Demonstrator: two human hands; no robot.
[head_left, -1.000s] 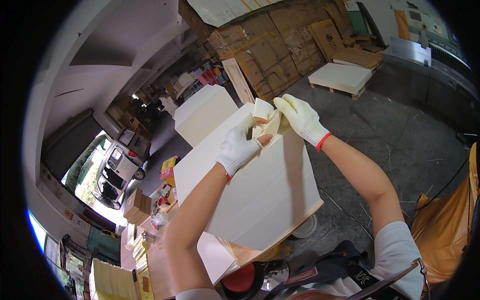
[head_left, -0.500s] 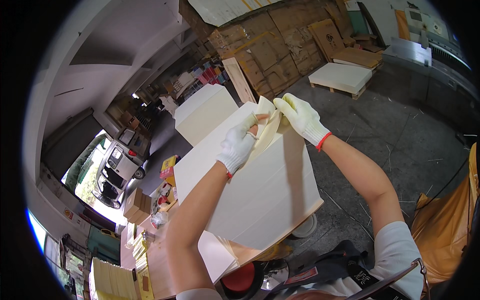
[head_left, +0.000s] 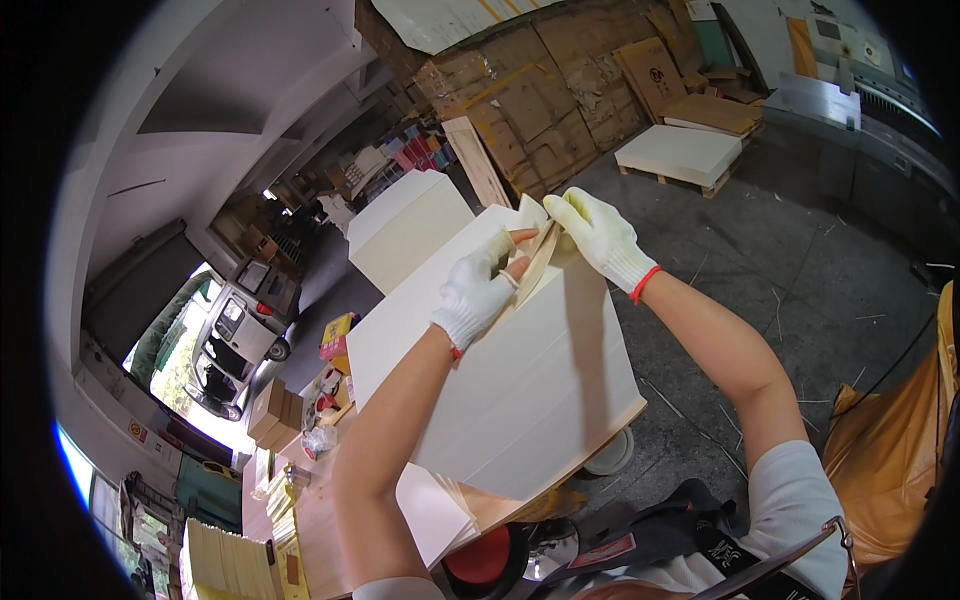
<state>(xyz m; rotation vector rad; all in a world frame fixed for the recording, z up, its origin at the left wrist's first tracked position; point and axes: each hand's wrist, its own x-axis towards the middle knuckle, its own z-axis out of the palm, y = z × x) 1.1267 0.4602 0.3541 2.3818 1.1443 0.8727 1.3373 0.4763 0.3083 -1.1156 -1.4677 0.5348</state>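
Observation:
A tall stack of large off-white paper sheets [head_left: 530, 390] stands before me on a table. At its far corner several sheets [head_left: 543, 252] are bent up, with narrow gaps between their edges. My right hand [head_left: 598, 235], in a white knitted glove with a red cuff, is closed on the raised corner; its fingertips are partly hidden behind the paper. My left hand [head_left: 478, 285] wears a similar glove with bare fingertips. It lies over the top of the stack, thumb and forefinger stretched apart, their tips touching the edges of the bent sheets.
A second white stack [head_left: 410, 225] stands beyond the first. On the left, the pinkish tabletop [head_left: 325, 500] carries cardboard boxes [head_left: 275, 415] and a yellowish paper pile [head_left: 225, 560]. A low pallet stack [head_left: 680, 155] sits on the far floor. Orange sheeting [head_left: 890, 420] hangs at right.
The bent sheets have fanned into narrower layers near my left fingertips. My left forefinger and thumb have spread and shifted slightly. The right hand keeps its hold, almost unmoved.

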